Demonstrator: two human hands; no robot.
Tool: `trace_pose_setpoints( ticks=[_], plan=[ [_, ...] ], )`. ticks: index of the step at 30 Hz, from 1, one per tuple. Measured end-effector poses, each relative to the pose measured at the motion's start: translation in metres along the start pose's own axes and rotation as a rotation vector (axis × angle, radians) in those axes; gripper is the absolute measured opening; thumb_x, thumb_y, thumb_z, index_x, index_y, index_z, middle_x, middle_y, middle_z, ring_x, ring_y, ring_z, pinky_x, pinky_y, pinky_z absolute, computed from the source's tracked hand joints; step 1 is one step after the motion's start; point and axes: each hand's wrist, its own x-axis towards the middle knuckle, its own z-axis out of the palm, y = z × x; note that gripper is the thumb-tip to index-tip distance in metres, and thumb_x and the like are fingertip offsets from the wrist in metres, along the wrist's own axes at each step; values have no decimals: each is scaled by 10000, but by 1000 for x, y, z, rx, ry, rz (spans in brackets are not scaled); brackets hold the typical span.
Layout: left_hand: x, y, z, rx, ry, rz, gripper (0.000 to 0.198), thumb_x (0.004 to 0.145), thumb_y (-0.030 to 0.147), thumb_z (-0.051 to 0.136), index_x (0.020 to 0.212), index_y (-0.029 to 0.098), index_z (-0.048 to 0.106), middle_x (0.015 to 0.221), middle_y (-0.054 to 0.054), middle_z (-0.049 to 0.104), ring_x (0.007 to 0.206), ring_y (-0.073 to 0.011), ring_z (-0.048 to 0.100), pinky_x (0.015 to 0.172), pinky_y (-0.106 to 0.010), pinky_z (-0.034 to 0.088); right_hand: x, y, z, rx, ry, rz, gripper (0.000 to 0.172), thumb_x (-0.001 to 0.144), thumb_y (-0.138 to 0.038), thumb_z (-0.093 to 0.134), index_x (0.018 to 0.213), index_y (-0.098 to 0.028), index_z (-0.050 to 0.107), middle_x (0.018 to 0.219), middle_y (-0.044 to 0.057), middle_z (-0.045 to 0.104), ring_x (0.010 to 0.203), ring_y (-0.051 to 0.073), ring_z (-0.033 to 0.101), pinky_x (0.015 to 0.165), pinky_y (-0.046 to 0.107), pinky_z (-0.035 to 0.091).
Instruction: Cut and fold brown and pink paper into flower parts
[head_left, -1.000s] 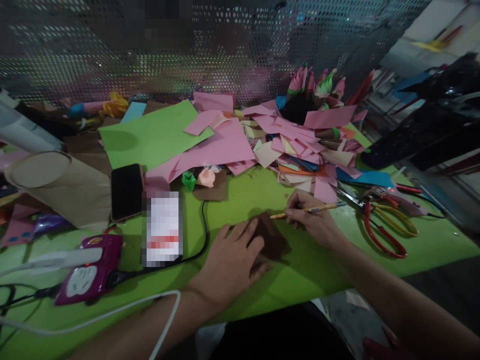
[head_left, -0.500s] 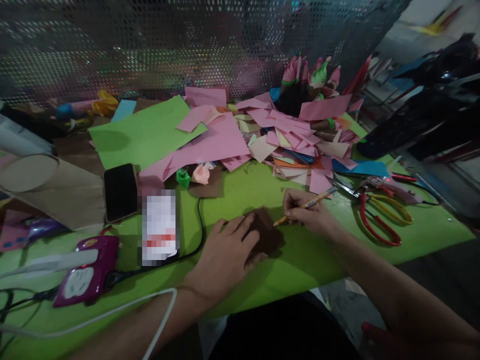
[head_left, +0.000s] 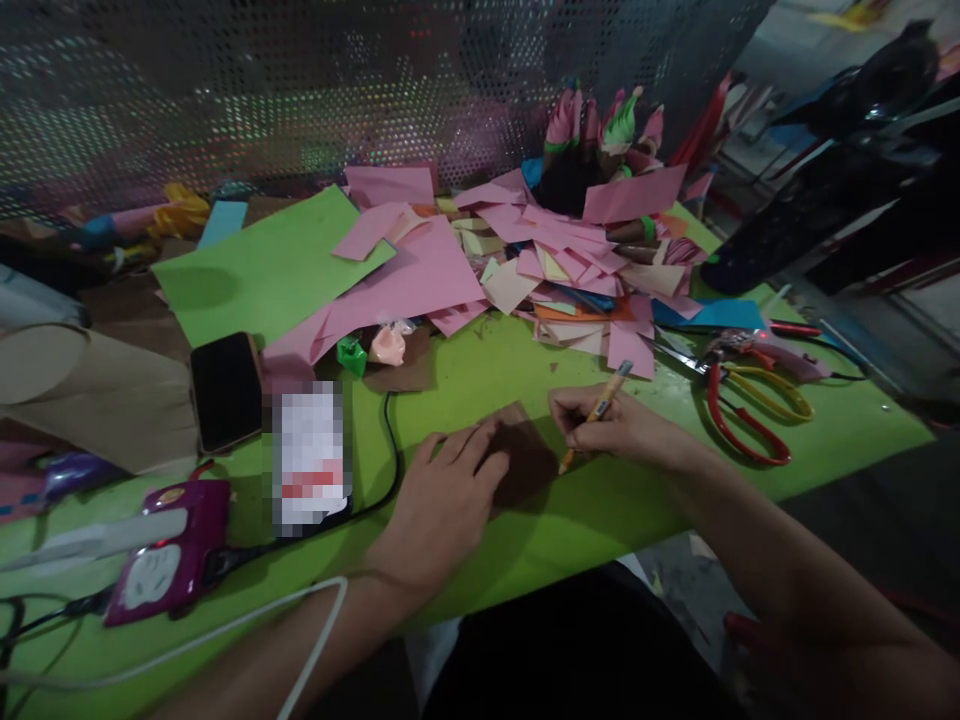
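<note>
My left hand (head_left: 448,492) lies with its fingers stretched over a small piece of brown paper (head_left: 527,458), pressing it against the green tabletop. The fingers cover the left part of the sheet. Between the fingers and thumb of my right hand (head_left: 622,425) is a yellowish pencil (head_left: 604,398), tilted with its tip down at the right edge of the brown paper. I cannot tell whether the tip touches the sheet. Right of that hand lie scissors (head_left: 711,385) with one red and one yellow handle.
Pink paper scraps (head_left: 570,240) and a green sheet (head_left: 255,260) cover the back. At left are a black phone (head_left: 225,392), a blurred-out device (head_left: 309,455), a purple power adapter (head_left: 172,545) and a brown paper roll (head_left: 97,400). A white cable (head_left: 225,620) crosses by my left forearm.
The pencil stands steeper, and its tip has moved down along the right edge of the brown paper toward the near corner. My left hand stays on the sheet. The whole view has shifted slightly.
</note>
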Motion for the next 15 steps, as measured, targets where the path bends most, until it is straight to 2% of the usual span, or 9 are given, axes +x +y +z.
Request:
trace_pose_setpoints(
  ticks=[2, 4, 9, 12, 15],
  plan=[
    [-1, 0, 1, 8, 10, 3, 303, 898, 113, 519, 1177, 190, 608, 1389, -105, 590, 1160, -267, 604, 930, -448, 468, 0, 1, -1, 36, -20, -3, 45, 605, -201, 525, 586, -203, 484, 501, -66, 413, 473, 84, 362, 435, 229, 257],
    [-1, 0, 2, 19, 33, 8, 297, 899, 117, 515, 1170, 188, 614, 1370, -112, 603, 1161, -269, 605, 934, -451, 470, 1, 3, -1, 108, 15, -19, 64, 623, -216, 560, 601, -201, 503, 507, -62, 445, 461, 84, 398, 426, 223, 279],
    [-3, 1, 6, 31, 66, 10, 261, 916, 182, 536, 1163, 190, 618, 1358, -114, 614, 1179, -270, 600, 949, -464, 466, 10, 9, 1, 309, 304, -146, 179, 702, -337, 700, 727, -196, 594, 625, -14, 582, 543, 117, 545, 443, 221, 386],
    [-3, 2, 7, 25, 66, 1, 257, 918, 227, 560, 1167, 198, 615, 1360, -109, 614, 1212, -273, 580, 950, -465, 465, 15, 10, 5, 273, 357, -172, 211, 682, -335, 756, 774, -188, 637, 691, 1, 625, 576, 121, 575, 509, 242, 464],
    [-4, 3, 7, 17, 57, -4, 275, 914, 245, 573, 1184, 205, 606, 1391, -105, 590, 1229, -273, 567, 952, -465, 463, 17, 11, 10, 173, 375, -156, 193, 693, -337, 745, 738, -192, 627, 650, -4, 623, 543, 117, 568, 497, 239, 462]
  ],
)
